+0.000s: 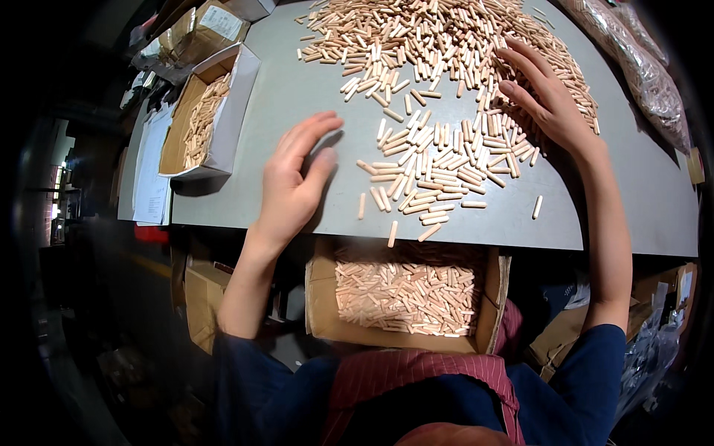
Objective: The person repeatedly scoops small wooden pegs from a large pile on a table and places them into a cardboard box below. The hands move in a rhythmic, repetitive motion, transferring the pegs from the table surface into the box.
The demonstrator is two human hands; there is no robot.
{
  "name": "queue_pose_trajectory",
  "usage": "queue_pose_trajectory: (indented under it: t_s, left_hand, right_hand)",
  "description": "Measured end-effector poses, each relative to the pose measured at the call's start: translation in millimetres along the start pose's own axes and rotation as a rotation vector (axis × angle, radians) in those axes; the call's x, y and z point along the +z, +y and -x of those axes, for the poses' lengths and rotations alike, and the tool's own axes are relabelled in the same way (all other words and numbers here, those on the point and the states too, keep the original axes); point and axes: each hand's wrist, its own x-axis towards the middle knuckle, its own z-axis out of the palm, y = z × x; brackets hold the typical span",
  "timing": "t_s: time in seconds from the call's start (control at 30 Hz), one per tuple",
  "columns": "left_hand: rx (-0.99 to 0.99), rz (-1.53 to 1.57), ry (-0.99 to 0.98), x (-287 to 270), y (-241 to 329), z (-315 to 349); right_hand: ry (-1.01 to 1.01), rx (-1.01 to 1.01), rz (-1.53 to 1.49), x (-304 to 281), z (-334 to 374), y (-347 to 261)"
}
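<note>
A large heap of short wooden dowels (431,33) covers the far side of the grey table (282,82). Nearer the front edge lies a looser spread of dowels (446,160), some of them single and apart. My right hand (547,100) reaches over the heap's right part, fingers stretched and apart, with nothing visible in its grasp. Left of the loose spread, my left hand (297,175) hovers by the tabletop, fingers extended and the thumb apart, holding nothing. Below the front edge, an open cardboard box (321,297) contains many dowels.
A white-sided carton (236,111) with dowels stands at the left, beside papers (154,171). Behind it is a taped cardboard parcel (197,33). Clear plastic bags of dowels (639,70) lie along the right edge. More cardboard boxes (206,297) sit under the table.
</note>
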Motion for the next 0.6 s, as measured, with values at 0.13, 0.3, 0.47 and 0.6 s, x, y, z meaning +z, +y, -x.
queue_pose_trajectory:
  t_s: [0.13, 0.3, 0.47, 0.6]
  left_hand:
    - [0.135, -0.113, -0.011, 6.5, 9.9, -1.3]
    - [0.198, -0.159, -0.038, 9.4, 10.8, -0.6]
    - [0.219, -0.175, -0.029, 10.5, 10.2, -1.8]
    - [0.183, -0.187, 0.004, 9.3, 13.9, -1.2]
  right_hand:
    - [-0.011, -0.002, 0.013, -2.0, -0.9, -7.1]
    - [-0.021, 0.0, 0.017, -1.8, -1.7, -6.3]
    - [-0.028, -0.01, 0.025, -3.4, -2.2, -7.6]
    - [-0.024, -0.009, 0.031, -3.0, -2.3, -6.9]
